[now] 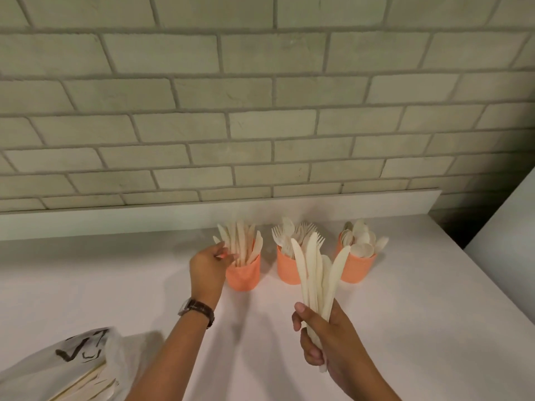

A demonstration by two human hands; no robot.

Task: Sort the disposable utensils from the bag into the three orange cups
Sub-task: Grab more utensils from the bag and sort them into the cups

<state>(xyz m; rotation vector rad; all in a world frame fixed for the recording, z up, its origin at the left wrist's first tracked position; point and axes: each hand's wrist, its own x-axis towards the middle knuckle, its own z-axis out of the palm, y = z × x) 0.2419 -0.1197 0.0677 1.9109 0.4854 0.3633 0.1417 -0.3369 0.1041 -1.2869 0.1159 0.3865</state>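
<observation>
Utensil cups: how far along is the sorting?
Well along: knife cup, fork cup and spoon cup are each stocked. The left hand is at the knife cup; the right hand grips a bundle, mostly knives. That bundle and more utensils in the bag remain.

A white tabletop point(405, 328) runs back to a low white ledge point(115, 224) along its far edge, under a wall point(260, 96) of pale grey bricks. Beyond the tabletop's right edge stands a white panel point(509, 227).

On the white worktop point(405, 314) stand the orange knife cup point(243, 275) left, orange fork cup point(287, 270) middle, orange spoon cup point(358, 270) right; translucent plastic bag point(43, 364) front-left.
</observation>
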